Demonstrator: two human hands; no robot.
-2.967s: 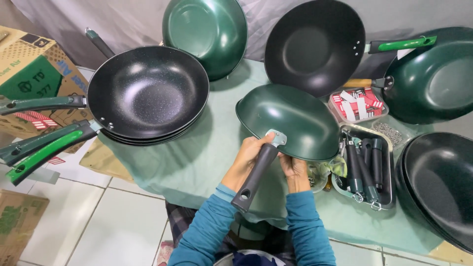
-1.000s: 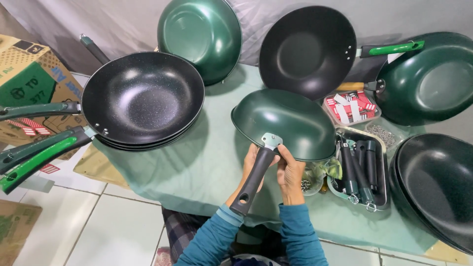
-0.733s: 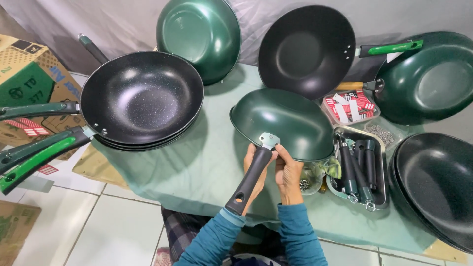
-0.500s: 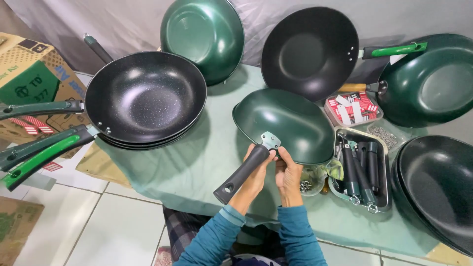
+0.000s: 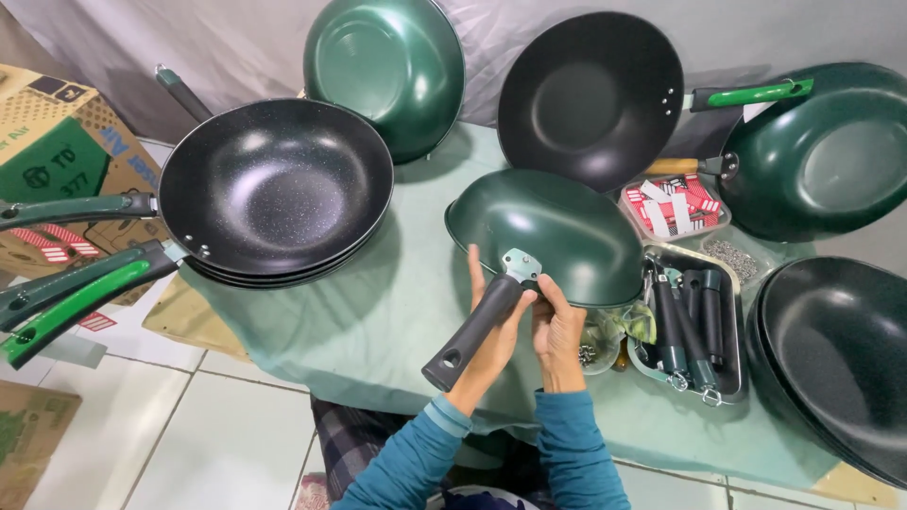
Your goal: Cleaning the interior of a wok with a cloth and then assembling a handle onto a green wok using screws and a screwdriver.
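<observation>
My left hand [image 5: 493,332] gripped the dark handle [image 5: 470,332], pressing its metal bracket [image 5: 521,263] to the upturned green wok [image 5: 546,233] on the table [image 5: 397,312], so the two lined up. My right hand [image 5: 557,326] pinched at the joint, steadying it. A tray [image 5: 732,326] of spare handles sat just right, within reach.
</observation>
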